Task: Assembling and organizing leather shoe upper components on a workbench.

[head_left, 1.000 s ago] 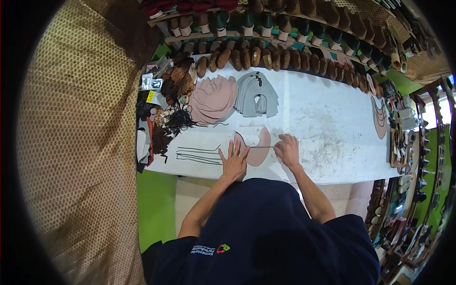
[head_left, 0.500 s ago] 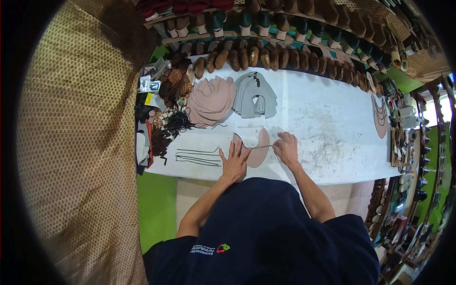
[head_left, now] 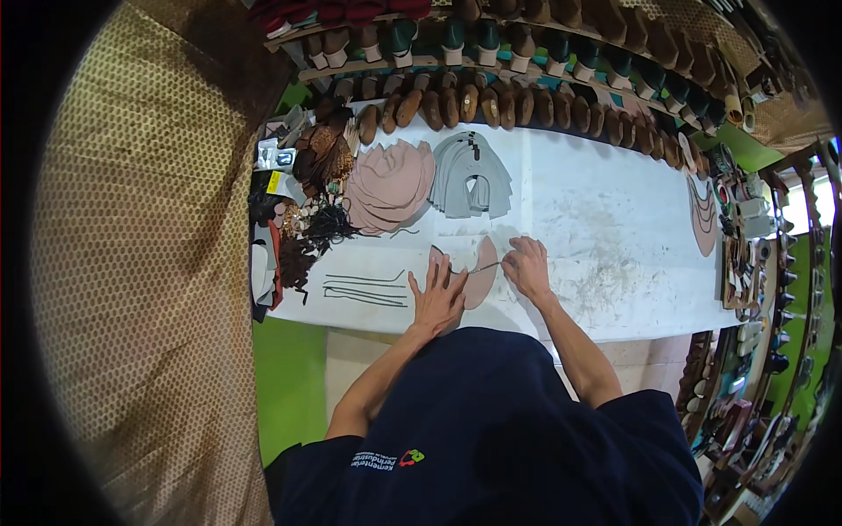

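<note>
A curved pinkish shoe-upper piece point(head_left: 481, 282) lies flat near the table's front edge. My left hand point(head_left: 436, 298) rests on its left part with the fingers spread, pressing a thin dark strip along the inner curve. The strip's loose end point(head_left: 489, 266) runs across the piece to my right hand point(head_left: 528, 267), whose thumb and fingertips pinch it just off the right side. Left of my left hand several more dark strips point(head_left: 364, 292) lie side by side on the white tabletop.
Fanned pink pieces point(head_left: 390, 188) and grey U-shaped pieces point(head_left: 472, 180) lie farther back. Dark scraps and cords point(head_left: 326, 226) crowd the left end. Shoe lasts point(head_left: 469, 103) line the back edge beneath shelves of shoes. Pink pieces point(head_left: 702, 219) with dark edges lie at the right.
My left hand has shifted slightly right along the strip, its fingers now over more of the curve. My right hand, still pinching the strip, has moved slightly up and left.
</note>
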Demonstrator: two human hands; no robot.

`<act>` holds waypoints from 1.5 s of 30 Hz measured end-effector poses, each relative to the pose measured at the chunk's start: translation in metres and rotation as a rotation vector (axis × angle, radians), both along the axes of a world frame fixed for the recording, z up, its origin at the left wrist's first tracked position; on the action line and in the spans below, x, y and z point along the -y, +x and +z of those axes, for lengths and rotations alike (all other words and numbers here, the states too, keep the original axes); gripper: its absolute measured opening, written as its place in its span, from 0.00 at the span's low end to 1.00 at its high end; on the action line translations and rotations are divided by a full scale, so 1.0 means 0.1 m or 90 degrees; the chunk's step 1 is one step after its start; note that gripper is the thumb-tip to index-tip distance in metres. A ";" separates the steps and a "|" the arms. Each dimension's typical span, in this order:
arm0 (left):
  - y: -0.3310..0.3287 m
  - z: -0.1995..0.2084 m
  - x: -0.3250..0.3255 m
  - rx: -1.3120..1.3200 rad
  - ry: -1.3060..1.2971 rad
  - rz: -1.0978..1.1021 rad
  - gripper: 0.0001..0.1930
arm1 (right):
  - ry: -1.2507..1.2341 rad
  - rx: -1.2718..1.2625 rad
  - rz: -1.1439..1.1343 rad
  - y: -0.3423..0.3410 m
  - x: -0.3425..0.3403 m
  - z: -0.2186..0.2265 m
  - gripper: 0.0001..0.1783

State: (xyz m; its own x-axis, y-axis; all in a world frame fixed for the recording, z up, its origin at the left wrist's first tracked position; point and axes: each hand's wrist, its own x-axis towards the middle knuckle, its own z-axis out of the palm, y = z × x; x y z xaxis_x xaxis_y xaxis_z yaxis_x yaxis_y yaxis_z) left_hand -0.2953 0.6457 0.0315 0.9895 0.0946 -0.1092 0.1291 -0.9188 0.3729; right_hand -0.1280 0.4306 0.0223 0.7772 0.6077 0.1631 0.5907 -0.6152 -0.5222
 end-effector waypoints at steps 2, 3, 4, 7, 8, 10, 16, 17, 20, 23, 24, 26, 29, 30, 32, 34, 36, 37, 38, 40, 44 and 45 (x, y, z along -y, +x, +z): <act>0.02 0.00 0.01 -0.007 0.007 -0.008 0.29 | 0.002 0.001 0.001 0.01 0.00 0.01 0.07; 0.02 -0.02 0.01 -0.014 0.015 -0.016 0.29 | 0.004 0.002 0.003 0.02 -0.01 0.01 0.07; 0.02 -0.03 0.01 -0.013 0.015 -0.014 0.29 | 0.004 0.002 0.005 0.03 -0.02 0.02 0.07; 0.00 -0.07 0.00 -0.012 0.029 -0.021 0.29 | -0.005 0.006 0.013 0.06 -0.05 0.02 0.07; 0.00 -0.07 0.00 -0.013 0.032 -0.026 0.29 | -0.008 0.009 0.015 0.07 -0.05 0.02 0.07; 0.02 -0.06 0.00 -0.015 0.035 -0.028 0.29 | -0.011 0.011 0.020 0.09 -0.08 0.03 0.07; 0.14 0.03 0.02 -0.055 0.035 -0.052 0.29 | -0.029 -0.021 0.013 0.16 -0.13 0.02 0.07; 0.14 0.01 0.02 -0.035 0.032 -0.045 0.29 | -0.026 -0.006 0.019 0.17 -0.15 0.03 0.07; 0.13 -0.02 0.02 -0.015 0.035 -0.051 0.29 | -0.023 0.008 0.028 0.20 -0.18 0.05 0.07; 0.11 -0.05 0.03 -0.004 0.033 -0.058 0.28 | -0.025 0.008 0.033 0.22 -0.20 0.04 0.07; 0.10 -0.06 0.04 0.008 0.026 -0.052 0.28 | -0.026 0.010 0.036 0.22 -0.20 0.04 0.07; 0.11 -0.08 0.04 0.011 0.029 -0.054 0.28 | -0.026 0.018 0.041 0.25 -0.23 0.03 0.07; 0.12 -0.07 0.05 0.012 0.027 -0.056 0.28 | -0.026 0.032 0.052 0.29 -0.27 0.02 0.07; 0.13 -0.06 0.05 0.010 0.021 -0.055 0.28 | -0.027 0.039 0.059 0.30 -0.27 0.02 0.07; 0.16 -0.05 0.06 0.005 0.031 -0.054 0.28 | -0.024 0.037 0.061 0.31 -0.29 0.01 0.07; 0.19 -0.04 0.08 -0.001 0.040 -0.053 0.29 | -0.021 0.034 0.063 0.31 -0.31 0.02 0.07; 0.21 -0.04 0.09 0.047 0.019 -0.046 0.29 | -0.023 0.035 0.068 0.32 -0.33 0.02 0.07; 0.21 -0.05 0.08 0.046 0.019 -0.046 0.29 | -0.023 0.034 0.069 0.32 -0.34 0.02 0.07; 0.22 -0.04 0.08 0.029 0.028 -0.053 0.28 | -0.021 0.037 0.069 0.33 -0.34 0.02 0.07; 0.23 -0.04 0.09 0.012 0.036 -0.061 0.28 | -0.019 0.040 0.070 0.35 -0.35 0.02 0.07; 0.22 -0.08 0.09 0.026 0.046 -0.067 0.28 | -0.034 0.039 0.085 0.37 -0.40 0.02 0.07; 0.22 -0.08 0.10 0.033 0.046 -0.069 0.28 | -0.044 0.037 0.090 0.37 -0.42 0.03 0.07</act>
State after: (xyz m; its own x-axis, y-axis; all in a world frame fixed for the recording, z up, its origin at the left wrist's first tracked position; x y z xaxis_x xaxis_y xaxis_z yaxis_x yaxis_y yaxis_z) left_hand -0.2735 0.6360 0.0233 0.9985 -0.0074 -0.0550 0.0100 -0.9512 0.3085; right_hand -0.0906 0.4722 0.0249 0.6741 0.7214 0.1588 0.7014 -0.5578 -0.4437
